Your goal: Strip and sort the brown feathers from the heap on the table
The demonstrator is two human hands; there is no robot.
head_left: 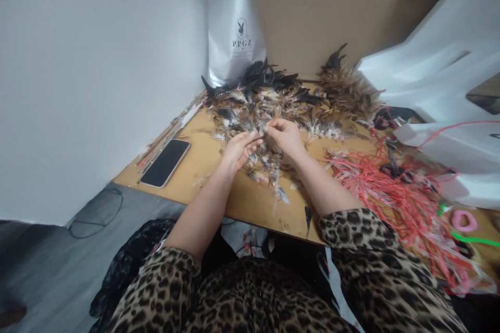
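Observation:
Over a heap of brown, black and whitish feathers [269,101], my two hands meet near the middle of the table. Thumb and fingers of my left hand [239,151] are pinched together on a small feather whose outline is blurred. Close beside it, the fingertips of my right hand [286,137] pinch at the same spot, palm side down. Exactly where each hand grips the feather is hard to see. Loose feather bits [275,177] lie on the table just below my hands.
A phone [165,163] lies at the table's left edge, by a white wall. Behind the feathers stands a white bag [234,26]. To the right are tangled red strings [394,197], a pink ring [464,221], a brown feather bundle [351,91] and white bags [433,67].

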